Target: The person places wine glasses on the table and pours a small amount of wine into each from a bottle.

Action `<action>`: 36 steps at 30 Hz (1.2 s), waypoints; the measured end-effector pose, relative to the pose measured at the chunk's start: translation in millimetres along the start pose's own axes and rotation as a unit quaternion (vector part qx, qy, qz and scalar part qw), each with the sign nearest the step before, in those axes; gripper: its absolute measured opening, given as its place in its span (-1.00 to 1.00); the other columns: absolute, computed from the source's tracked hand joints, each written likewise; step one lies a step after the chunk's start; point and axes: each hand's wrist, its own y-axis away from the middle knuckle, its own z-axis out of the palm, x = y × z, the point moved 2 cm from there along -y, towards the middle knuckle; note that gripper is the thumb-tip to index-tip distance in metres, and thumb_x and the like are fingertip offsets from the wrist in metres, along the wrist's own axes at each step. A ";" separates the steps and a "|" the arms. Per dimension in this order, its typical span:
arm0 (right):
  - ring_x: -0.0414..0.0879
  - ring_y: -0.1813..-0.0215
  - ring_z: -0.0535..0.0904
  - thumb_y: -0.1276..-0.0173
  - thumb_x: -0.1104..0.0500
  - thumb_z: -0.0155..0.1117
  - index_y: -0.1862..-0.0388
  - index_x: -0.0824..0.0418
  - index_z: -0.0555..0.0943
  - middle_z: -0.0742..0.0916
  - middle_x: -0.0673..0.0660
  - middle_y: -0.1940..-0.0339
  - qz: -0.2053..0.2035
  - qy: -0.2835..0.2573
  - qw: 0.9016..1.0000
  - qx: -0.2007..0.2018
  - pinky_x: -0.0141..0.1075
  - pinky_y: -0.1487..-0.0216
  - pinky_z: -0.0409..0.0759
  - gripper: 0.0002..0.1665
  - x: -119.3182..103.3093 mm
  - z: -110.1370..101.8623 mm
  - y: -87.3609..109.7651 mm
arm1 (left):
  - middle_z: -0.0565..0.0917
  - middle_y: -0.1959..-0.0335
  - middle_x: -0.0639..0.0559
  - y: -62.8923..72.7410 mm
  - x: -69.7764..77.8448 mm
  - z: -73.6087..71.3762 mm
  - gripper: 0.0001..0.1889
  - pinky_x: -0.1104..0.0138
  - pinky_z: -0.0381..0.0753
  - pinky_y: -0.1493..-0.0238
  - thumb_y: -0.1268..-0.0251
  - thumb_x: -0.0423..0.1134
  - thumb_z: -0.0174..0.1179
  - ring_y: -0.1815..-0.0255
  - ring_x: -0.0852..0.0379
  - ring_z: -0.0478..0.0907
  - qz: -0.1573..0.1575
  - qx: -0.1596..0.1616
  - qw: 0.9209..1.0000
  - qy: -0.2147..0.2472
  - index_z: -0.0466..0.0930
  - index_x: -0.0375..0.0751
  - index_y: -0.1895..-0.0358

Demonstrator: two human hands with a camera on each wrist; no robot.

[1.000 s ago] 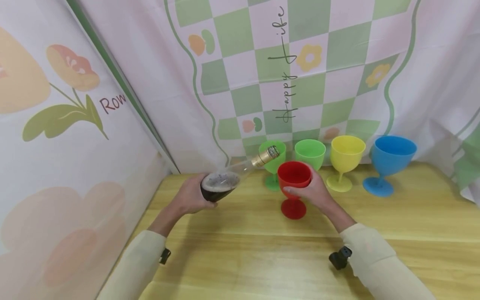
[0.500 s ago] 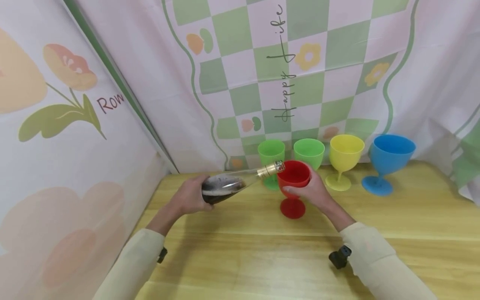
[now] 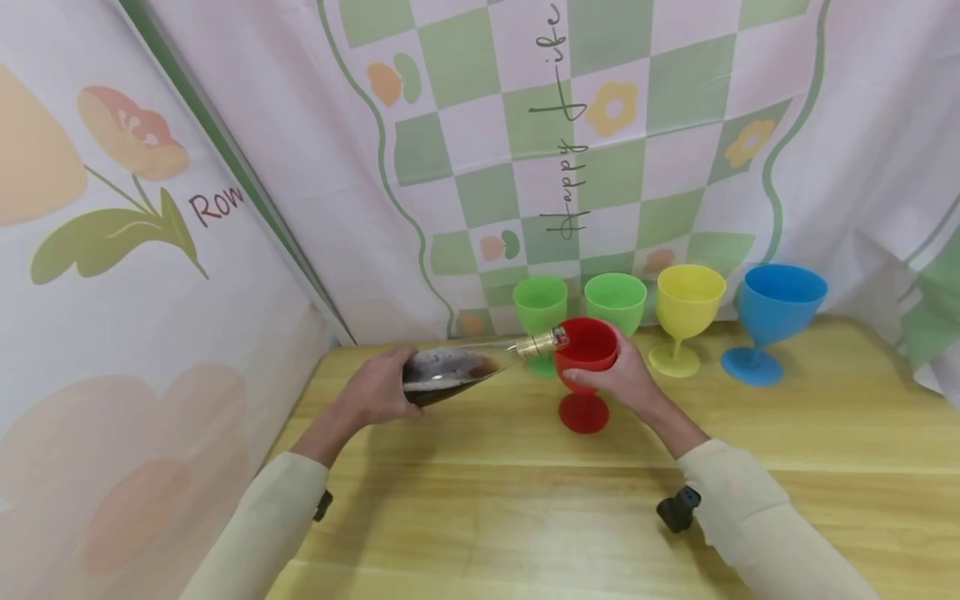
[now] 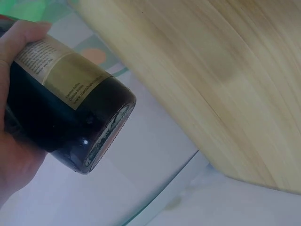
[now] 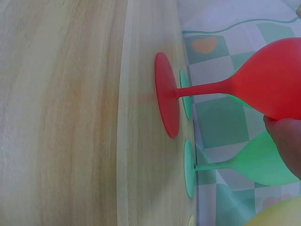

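My left hand (image 3: pixel 378 387) grips the lower body of a glass wine bottle (image 3: pixel 450 372) with gold foil at its neck. Dark, frothy liquid lies along the side of the tilted bottle, and its mouth is at the left rim of a red goblet (image 3: pixel 584 410). Whether liquid runs out is too small to tell. In the left wrist view the bottle's label (image 4: pixel 61 70) and base show, with fingers wrapped round the body. My right hand (image 3: pixel 628 375) holds the red goblet upright by its bowl; the goblet's foot (image 5: pixel 167 96) is at the wooden table.
Behind the red goblet stand two green goblets (image 3: pixel 540 300), one partly hidden by the bottle neck. A yellow goblet (image 3: pixel 690 300) and a blue goblet (image 3: pixel 780 304) stand further right. A patterned cloth (image 3: pixel 480 150) hangs behind the wooden table (image 3: pixel 480 517), another at the left.
The bottle has tipped further, its mouth coming down and right from above the goblet to the red rim. Its liquid has shifted toward the neck. The right hand has stayed nearly still.
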 end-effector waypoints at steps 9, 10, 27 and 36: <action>0.10 -0.33 0.42 -0.22 0.29 0.48 -0.49 0.33 0.24 0.50 0.36 -0.37 0.005 0.004 1.000 0.002 -0.54 -0.02 0.59 -0.08 0.4 0.8 0.7 | 0.65 -0.15 -0.22 -0.1 -0.5 -3.4 0.00 0.00 0.65 -0.14 0.21 -0.04 0.64 -0.08 -0.15 0.64 -0.007 -0.015 1.000 -0.011 0.36 -0.29 -0.40; 0.10 -0.33 0.42 -0.22 0.29 0.48 -0.49 0.32 0.24 0.50 0.36 -0.37 0.006 0.004 1.000 0.001 -0.54 -0.02 0.59 -0.08 0.3 0.7 0.8 | 0.65 -0.15 -0.23 -0.2 -0.4 -4.4 0.01 -0.01 0.65 -0.13 0.21 -0.04 0.64 -0.07 -0.15 0.64 -0.006 -0.017 1.000 -0.013 0.36 -0.31 -0.40; 0.16 -0.36 0.41 -0.23 0.30 0.46 -0.49 0.33 0.23 0.50 0.37 -0.37 0.003 0.002 1.000 -0.001 -0.54 0.00 0.59 -0.09 -3.4 0.5 1.1 | 0.63 -0.20 -0.26 -3.2 3.2 -19.6 0.02 -0.05 0.61 -0.21 0.20 -0.05 0.64 -0.16 -0.21 0.63 -0.004 -0.031 0.999 -0.035 0.34 -0.34 -0.41; 0.12 -0.35 0.40 -0.23 0.29 0.46 -0.50 0.31 0.22 0.49 0.34 -0.38 0.005 -0.005 1.000 -0.009 -0.52 -0.01 0.61 -0.08 -2.3 0.3 0.9 | 0.61 -0.25 -0.25 -5.1 5.1 -26.8 0.02 -0.05 0.63 -0.19 0.19 -0.07 0.62 -0.18 -0.22 0.62 -0.008 -0.038 0.998 -0.054 0.34 -0.31 -0.43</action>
